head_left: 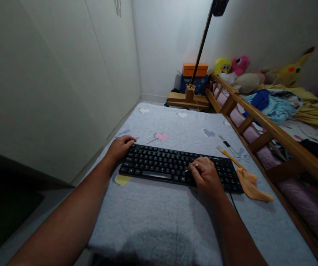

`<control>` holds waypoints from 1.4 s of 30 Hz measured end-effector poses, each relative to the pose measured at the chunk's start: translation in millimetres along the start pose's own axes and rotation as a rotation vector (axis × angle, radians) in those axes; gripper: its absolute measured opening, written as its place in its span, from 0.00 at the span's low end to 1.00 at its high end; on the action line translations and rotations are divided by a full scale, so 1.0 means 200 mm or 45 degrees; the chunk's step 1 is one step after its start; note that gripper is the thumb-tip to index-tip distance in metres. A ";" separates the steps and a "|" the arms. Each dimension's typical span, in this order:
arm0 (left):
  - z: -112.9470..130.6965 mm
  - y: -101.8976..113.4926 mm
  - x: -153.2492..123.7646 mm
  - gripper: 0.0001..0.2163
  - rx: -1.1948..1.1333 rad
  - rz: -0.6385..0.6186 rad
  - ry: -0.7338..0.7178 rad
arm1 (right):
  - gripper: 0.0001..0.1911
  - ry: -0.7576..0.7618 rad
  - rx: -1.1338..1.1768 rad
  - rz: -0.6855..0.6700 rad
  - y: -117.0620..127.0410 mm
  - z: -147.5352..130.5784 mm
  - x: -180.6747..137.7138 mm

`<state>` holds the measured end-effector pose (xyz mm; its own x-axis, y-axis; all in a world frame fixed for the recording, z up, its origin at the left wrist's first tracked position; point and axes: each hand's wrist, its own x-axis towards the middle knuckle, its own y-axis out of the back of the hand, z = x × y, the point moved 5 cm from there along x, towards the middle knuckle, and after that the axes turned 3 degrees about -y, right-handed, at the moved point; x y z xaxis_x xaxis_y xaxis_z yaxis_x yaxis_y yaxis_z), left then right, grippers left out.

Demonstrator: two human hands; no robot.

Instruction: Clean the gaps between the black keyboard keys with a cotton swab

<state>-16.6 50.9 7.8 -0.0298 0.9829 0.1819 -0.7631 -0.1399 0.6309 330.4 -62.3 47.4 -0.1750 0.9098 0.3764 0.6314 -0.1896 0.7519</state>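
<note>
Your keyboard [175,168]: matt black plastic, keys faintly sheened. Mat [159,218] under it: soft grey cloth, slightly nubby. Orange rag [251,184]: limp cloth. Bed rail [272,129]: smooth varnished wood.

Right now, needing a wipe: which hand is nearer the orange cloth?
Right. The right hand, pinching a swab, is over the keyboard just left of the orange cloth; the left hand holds its far corner.

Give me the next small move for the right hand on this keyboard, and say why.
Probably slide the thin white stick a short way left along the gap between key rows of the black plastic keyboard. The right hand pinches it, tip among the keys, while the left hand rests on the keyboard's far left corner, bracing it.
</note>
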 end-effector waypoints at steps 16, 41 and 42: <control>0.01 0.00 -0.01 0.15 -0.013 -0.009 0.025 | 0.12 0.001 0.044 -0.032 -0.01 -0.03 0.01; -0.01 0.00 0.00 0.16 0.004 -0.007 0.011 | 0.11 0.024 0.041 0.019 -0.01 -0.02 0.01; -0.01 0.00 0.00 0.16 0.010 -0.009 0.015 | 0.11 0.026 0.044 0.018 -0.01 -0.02 0.01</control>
<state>-17.7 51.9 6.5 -0.0320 0.9853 0.1681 -0.7581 -0.1335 0.6383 325.6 -61.8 49.9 -0.1810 0.8995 0.3977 0.6593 -0.1890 0.7277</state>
